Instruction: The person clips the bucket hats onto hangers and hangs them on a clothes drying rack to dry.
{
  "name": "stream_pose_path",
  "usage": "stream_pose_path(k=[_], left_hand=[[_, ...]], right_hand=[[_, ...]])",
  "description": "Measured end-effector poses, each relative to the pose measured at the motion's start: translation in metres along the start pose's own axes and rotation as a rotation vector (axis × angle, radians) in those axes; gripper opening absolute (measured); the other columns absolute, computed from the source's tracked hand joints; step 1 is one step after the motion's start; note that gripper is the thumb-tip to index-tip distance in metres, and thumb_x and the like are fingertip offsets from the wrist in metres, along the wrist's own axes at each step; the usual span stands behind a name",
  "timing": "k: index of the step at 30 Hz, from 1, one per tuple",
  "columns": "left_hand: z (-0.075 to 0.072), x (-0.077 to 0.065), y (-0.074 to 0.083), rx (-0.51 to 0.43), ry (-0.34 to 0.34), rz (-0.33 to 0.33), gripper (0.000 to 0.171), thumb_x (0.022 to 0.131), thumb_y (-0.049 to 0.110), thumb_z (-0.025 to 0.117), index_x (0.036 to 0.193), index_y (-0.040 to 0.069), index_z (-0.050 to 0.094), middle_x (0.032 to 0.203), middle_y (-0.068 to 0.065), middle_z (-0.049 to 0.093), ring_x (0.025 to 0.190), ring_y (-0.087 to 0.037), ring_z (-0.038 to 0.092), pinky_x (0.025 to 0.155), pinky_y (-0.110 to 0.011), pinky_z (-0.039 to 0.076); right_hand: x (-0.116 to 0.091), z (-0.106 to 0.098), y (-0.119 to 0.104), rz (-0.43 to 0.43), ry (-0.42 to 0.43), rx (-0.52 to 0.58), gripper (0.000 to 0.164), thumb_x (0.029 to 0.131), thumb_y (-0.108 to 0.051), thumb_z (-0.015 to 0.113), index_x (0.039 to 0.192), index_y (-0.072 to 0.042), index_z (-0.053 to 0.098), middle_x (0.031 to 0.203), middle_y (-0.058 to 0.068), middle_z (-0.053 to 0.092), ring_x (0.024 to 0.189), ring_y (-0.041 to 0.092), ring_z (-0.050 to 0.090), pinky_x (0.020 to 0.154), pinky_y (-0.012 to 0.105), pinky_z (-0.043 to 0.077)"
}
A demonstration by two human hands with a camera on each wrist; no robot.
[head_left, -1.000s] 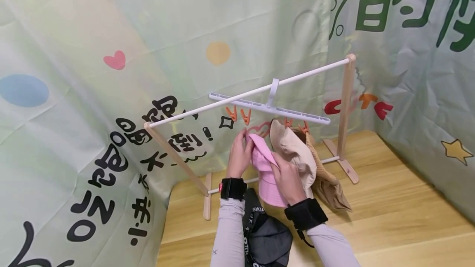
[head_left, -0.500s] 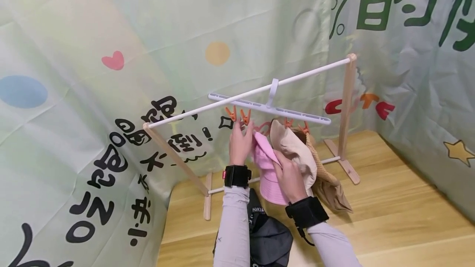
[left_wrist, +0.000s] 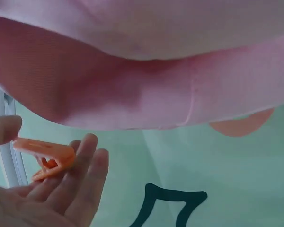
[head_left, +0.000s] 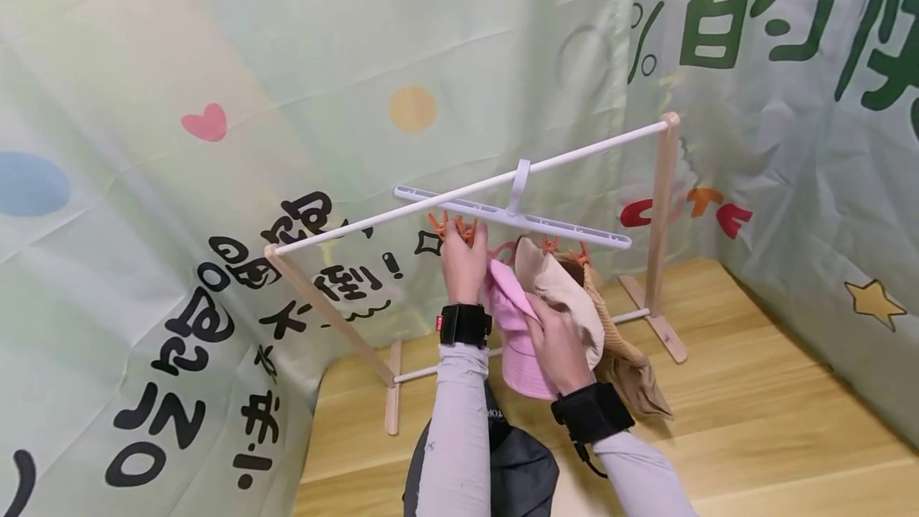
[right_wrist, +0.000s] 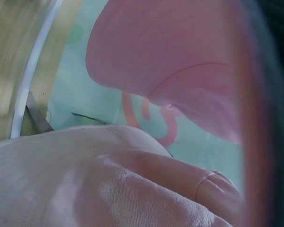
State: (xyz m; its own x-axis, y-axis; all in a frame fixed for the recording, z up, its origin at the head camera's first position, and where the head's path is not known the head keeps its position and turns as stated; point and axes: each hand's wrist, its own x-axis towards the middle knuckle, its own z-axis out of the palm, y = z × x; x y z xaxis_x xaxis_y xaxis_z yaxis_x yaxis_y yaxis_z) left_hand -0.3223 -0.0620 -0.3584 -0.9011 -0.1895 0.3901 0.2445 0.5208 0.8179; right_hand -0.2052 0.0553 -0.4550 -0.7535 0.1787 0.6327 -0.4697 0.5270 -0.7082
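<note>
My right hand (head_left: 558, 341) holds a pink bucket hat (head_left: 522, 357) by its folded edge below the hanger. Up at the hanger's left half, my left hand (head_left: 463, 262) has its thumb and fingers on an orange clothespin (left_wrist: 47, 153), thumb on one handle and fingers behind the other. A second orange clothespin (head_left: 436, 223) hangs just left of that hand. The lavender hanger (head_left: 574, 231) hooks over a white rod (head_left: 596, 148). From its right half hang a cream hat (head_left: 556, 286) and a tan corduroy hat (head_left: 625, 357), held by orange clips.
The rod's wooden posts (head_left: 655, 222) stand on a wood-grain table (head_left: 754, 397). Under my left forearm lies a dark cap-like item (head_left: 520, 461). A printed cloth backdrop (head_left: 309, 62) closes in behind and at both sides.
My left hand has let go of the pink bucket hat and risen to a clothespin under the hanger. The right hand keeps the hat in nearly the same place.
</note>
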Motion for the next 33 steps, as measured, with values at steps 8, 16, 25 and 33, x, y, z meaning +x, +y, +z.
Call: stream_pose_path(k=[8,16,25,33], left_hand=[[-0.004,0.007,0.008,0.034,0.065,0.02,0.04,0.102,0.038,0.068,0.119,0.002,0.071,0.088,-0.01,0.074,0.08,-0.03,0.068,0.076,-0.048,0.052],[-0.004,0.007,0.008,0.029,0.088,0.081,0.026,0.097,0.036,0.075,0.101,0.012,0.083,0.089,-0.007,0.08,0.082,-0.027,0.074,0.081,-0.049,0.055],[0.002,-0.003,0.002,0.041,0.048,0.078,0.022,0.098,0.031,0.074,0.113,0.017,0.083,0.096,-0.007,0.081,0.094,-0.03,0.077,0.088,-0.051,0.056],[0.009,0.0,0.003,0.025,0.042,0.084,0.022,0.097,0.029,0.075,0.111,0.014,0.083,0.095,-0.009,0.08,0.097,-0.031,0.077,0.091,-0.051,0.055]], right_hand=[[0.003,-0.001,-0.003,-0.017,0.02,0.003,0.03,0.097,0.002,0.069,0.127,0.004,0.07,0.117,0.029,0.073,0.102,0.05,0.072,0.087,0.06,0.058],[0.004,-0.002,-0.004,-0.002,0.03,0.004,0.029,0.097,0.002,0.069,0.126,0.001,0.071,0.116,0.029,0.073,0.102,0.05,0.072,0.087,0.061,0.058],[-0.004,0.0,-0.004,0.014,0.03,-0.003,0.027,0.098,0.002,0.069,0.124,0.001,0.071,0.115,0.028,0.074,0.101,0.049,0.072,0.085,0.06,0.058],[0.0,0.0,-0.003,0.004,0.039,-0.007,0.028,0.096,0.002,0.07,0.124,0.001,0.072,0.113,0.027,0.075,0.1,0.048,0.073,0.084,0.058,0.059]])
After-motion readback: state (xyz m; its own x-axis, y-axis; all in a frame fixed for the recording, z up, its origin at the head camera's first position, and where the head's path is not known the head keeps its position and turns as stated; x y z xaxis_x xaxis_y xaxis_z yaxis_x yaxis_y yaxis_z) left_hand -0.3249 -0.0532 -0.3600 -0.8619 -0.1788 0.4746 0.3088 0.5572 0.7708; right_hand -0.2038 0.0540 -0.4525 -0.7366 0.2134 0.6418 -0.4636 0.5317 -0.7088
